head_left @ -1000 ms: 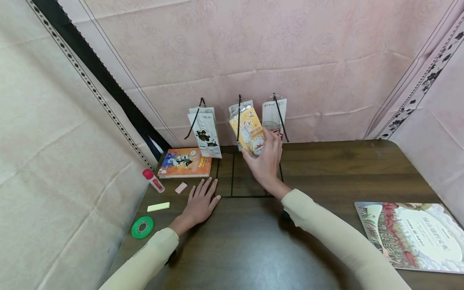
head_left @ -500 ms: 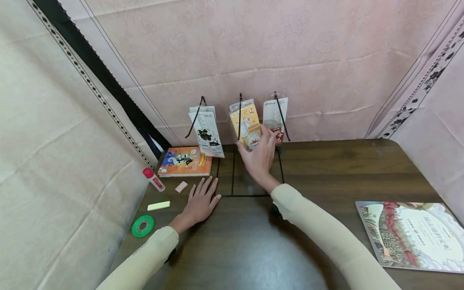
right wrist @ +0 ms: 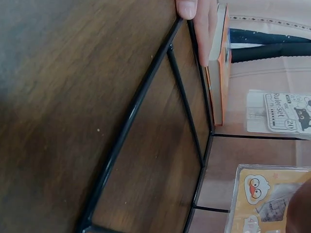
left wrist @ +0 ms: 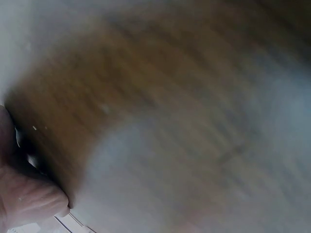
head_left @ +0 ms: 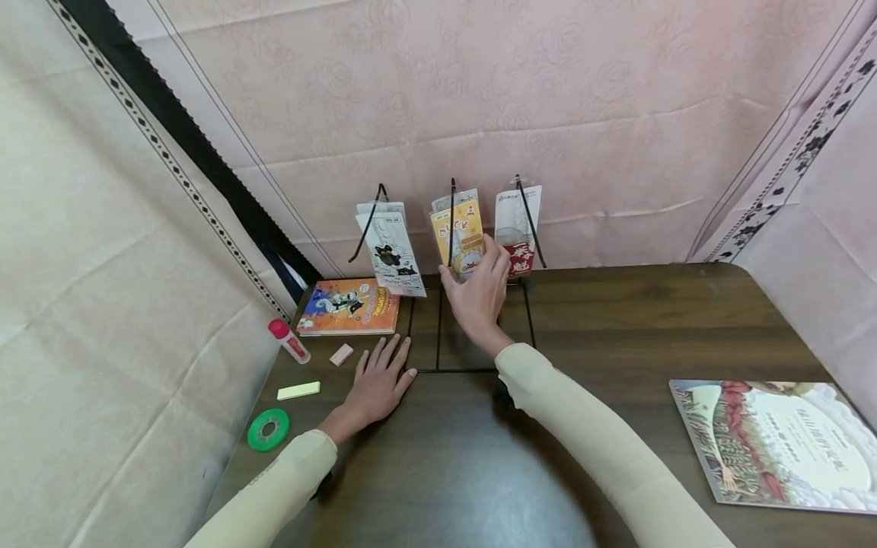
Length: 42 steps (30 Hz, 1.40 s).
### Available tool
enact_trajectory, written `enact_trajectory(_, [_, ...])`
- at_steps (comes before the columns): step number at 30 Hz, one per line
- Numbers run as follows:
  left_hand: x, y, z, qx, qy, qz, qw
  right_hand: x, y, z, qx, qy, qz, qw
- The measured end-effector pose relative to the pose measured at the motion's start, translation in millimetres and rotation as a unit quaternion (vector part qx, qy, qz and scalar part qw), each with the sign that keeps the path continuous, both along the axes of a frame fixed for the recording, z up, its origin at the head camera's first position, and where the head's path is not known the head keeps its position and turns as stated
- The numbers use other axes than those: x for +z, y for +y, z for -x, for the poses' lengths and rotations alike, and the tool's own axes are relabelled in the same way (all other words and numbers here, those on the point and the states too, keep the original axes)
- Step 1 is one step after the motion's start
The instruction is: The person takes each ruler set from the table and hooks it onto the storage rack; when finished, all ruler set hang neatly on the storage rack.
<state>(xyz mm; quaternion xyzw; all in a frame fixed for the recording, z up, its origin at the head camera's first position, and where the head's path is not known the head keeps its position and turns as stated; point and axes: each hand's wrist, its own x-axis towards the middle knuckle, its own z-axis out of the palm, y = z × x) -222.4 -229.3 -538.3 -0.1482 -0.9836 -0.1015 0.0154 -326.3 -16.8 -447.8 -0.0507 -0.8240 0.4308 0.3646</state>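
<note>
My right hand (head_left: 477, 293) holds a yellow blister-card pack with a duck print (head_left: 457, 228) by its lower part, thumb at the left and fingers at the right edge. The pack hangs at the middle hook of a black wire rack (head_left: 466, 371); it also shows in the right wrist view as a yellow pack (right wrist: 249, 187). My left hand (head_left: 375, 388) rests flat on the table, fingers spread, its fingertips beside the rack's left base bar. A white ruler-set pack (head_left: 390, 255) hangs on the left hook, and a white-and-red pack (head_left: 518, 228) on the right one.
An orange book (head_left: 349, 307) lies left of the rack. Near the left edge are a red-capped glue stick (head_left: 291, 342), a pink eraser (head_left: 341, 355), a pale yellow stick (head_left: 298, 390) and a green tape roll (head_left: 269, 430). A picture book (head_left: 774, 445) lies at right.
My right hand has moved left with the yellow pack, which now hangs straighter and farther back on the middle hook. More of the white-and-red pack shows. The left hand stays in place.
</note>
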Motion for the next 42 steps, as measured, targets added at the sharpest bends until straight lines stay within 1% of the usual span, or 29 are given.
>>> enact_trajectory(5, [-5.0,-2.2,3.6,-0.006,-0.007,-0.015,0.9999,-1.4,-2.3,3.5,-0.002,-0.006,0.003,1.0])
enact_trajectory(6, [-8.0,-3.6,5.2,-0.011,-0.004,-0.015,0.9998,-1.7,-2.5,3.5,0.0,-0.006,0.004,1.0])
enact_trajectory(10, [-7.9,-2.0,5.4,-0.011,-0.006,-0.022,0.9997,-3.1,-2.3,3.1,0.002,-0.005,0.003,1.0])
enact_trajectory(12, [-6.8,-0.8,5.1,-0.012,-0.002,-0.025,0.9996,-3.5,-1.7,3.2,0.004,-0.003,0.003,1.0])
enact_trajectory(13, [-4.5,0.8,4.2,-0.008,-0.004,-0.027,0.9996,-3.6,-1.3,3.5,0.005,-0.003,0.003,1.0])
enact_trajectory(17, [-6.7,1.3,6.2,-0.009,-0.001,-0.024,0.9997,-4.3,1.1,3.8,0.006,-0.005,-0.001,1.0])
enact_trajectory(21, [-12.2,0.0,9.3,-0.009,-0.006,-0.014,0.9998,-7.3,3.7,1.5,0.013,-0.005,-0.003,1.0])
enact_trajectory(26, [-15.8,-1.3,11.7,-0.012,-0.004,-0.014,0.9998,-11.3,8.2,-5.8,0.027,0.003,-0.008,1.0])
enact_trajectory(31, [-14.8,0.1,12.1,-0.013,-0.006,-0.013,0.9998,-12.5,19.2,-16.1,0.037,0.002,-0.032,0.999])
enact_trajectory(34, [-12.0,1.5,12.1,-0.013,-0.005,-0.022,0.9997,-12.9,28.0,-23.7,0.044,-0.008,-0.053,0.998])
enact_trajectory(37, [-10.5,2.3,12.3,-0.013,-0.002,-0.024,0.9996,-12.7,37.2,-31.3,0.059,-0.021,-0.077,0.995])
enact_trajectory(42, [-11.9,-0.7,13.7,-0.013,-0.008,-0.02,0.9997,-11.1,54.3,-43.6,0.085,-0.051,-0.122,0.988])
